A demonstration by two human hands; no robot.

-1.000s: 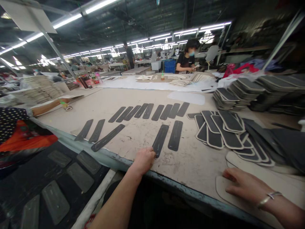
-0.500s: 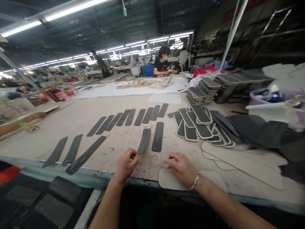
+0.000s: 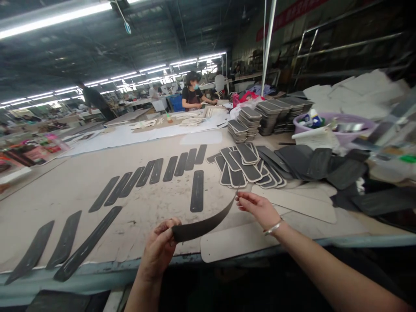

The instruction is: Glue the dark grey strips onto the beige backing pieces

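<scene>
Between my hands a dark flexible strip [image 3: 205, 226] hangs in a curve above the table edge. My left hand [image 3: 160, 246] pinches its left end, and my right hand [image 3: 258, 209] grips the other end between thumb and fingers. Below the strip lies a long beige panel with rounded ends [image 3: 235, 242]. A single dark strip [image 3: 196, 190] lies flat just beyond my hands. Farther off, several more dark strips [image 3: 143, 173] form a slanting row, and a few longer ones [image 3: 89, 242] lie at the left near the edge.
Right of my hands are dark panels with pale borders [image 3: 248, 167], loose beige panels [image 3: 300, 206] and dark sheets [image 3: 295, 158]. Behind them stand stacked panels [image 3: 250, 121] and a purple basket [image 3: 346, 134]. A co-worker [image 3: 193, 95] sits across the table.
My left hand has lifted the dark strip off the table, and my right hand has taken its other end. The view has turned to the right.
</scene>
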